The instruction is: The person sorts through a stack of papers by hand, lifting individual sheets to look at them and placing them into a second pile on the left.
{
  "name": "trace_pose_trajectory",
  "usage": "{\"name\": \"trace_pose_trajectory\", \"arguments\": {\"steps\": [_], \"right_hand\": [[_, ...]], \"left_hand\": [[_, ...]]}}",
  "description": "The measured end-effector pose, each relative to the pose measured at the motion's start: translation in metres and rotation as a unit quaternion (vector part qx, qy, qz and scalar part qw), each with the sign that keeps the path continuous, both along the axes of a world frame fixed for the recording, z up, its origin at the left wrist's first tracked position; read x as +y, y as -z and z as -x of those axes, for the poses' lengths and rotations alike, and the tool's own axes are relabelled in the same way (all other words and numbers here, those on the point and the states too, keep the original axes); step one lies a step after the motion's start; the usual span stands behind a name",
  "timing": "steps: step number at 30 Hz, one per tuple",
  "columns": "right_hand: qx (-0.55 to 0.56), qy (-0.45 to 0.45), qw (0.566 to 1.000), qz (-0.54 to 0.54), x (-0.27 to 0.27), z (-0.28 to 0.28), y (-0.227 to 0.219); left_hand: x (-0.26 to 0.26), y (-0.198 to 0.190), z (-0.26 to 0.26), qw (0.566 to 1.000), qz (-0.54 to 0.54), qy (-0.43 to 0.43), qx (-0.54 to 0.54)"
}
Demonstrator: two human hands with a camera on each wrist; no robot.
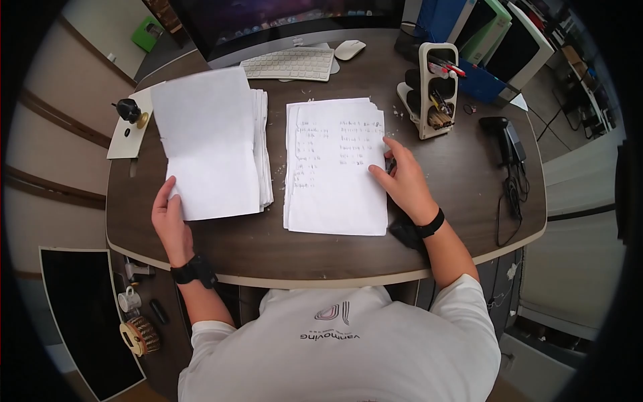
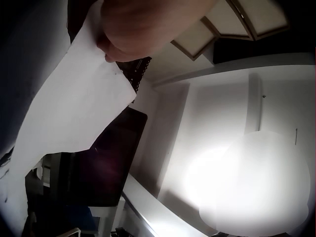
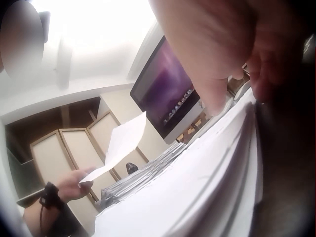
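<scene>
My left hand pinches a white sheet of paper near its lower left edge. That sheet has a crease across it and is raised at an angle over a paper stack; in the right wrist view it stands up from the pile. My right hand rests at the right edge of a second paper stack, thumb and fingers lightly bent at its side. Handwritten lines in two columns cover the upper part of this stack's top sheet. In the right wrist view, the fingertips are right at the stack's edge.
A keyboard, mouse and monitor stand at the back. Right of the papers are a pen holder and a black adapter with cable. A black-handled stamp sits at the left.
</scene>
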State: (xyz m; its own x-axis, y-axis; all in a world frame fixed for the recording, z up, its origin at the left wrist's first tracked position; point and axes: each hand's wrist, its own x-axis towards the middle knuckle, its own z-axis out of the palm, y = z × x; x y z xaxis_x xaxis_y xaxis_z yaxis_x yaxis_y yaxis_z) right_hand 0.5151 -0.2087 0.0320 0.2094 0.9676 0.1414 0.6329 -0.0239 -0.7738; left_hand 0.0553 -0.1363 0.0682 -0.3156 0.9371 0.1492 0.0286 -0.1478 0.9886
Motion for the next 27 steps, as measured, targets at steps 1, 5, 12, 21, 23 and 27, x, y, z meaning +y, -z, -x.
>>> {"name": "trace_pose_trajectory", "arguments": {"steps": [1,5,12,21,23,27], "right_hand": [[-0.015,0.005,1.0,-0.01,0.0,0.001,0.001],[-0.032,0.0,0.999,-0.006,-0.001,0.005,-0.003],[-0.043,-0.01,0.999,0.02,-0.002,0.005,-0.008],[0.018,-0.021,0.998,0.052,-0.003,-0.004,-0.006],[0.026,-0.023,0.998,0.047,-0.003,-0.005,-0.005],[0.031,-0.018,0.999,0.018,-0.005,-0.006,-0.002]], "left_hand": [[0.006,0.005,0.006,0.999,0.048,0.012,-0.006],[0.022,0.028,0.016,0.991,0.108,0.038,0.074],[0.025,0.028,0.018,0.974,0.097,0.047,0.2],[-0.044,-0.016,-0.104,0.954,0.058,0.129,0.266],[-0.058,-0.01,-0.135,0.923,0.072,0.241,0.292],[-0.058,0.024,-0.164,0.865,-0.02,0.225,0.449]]}}
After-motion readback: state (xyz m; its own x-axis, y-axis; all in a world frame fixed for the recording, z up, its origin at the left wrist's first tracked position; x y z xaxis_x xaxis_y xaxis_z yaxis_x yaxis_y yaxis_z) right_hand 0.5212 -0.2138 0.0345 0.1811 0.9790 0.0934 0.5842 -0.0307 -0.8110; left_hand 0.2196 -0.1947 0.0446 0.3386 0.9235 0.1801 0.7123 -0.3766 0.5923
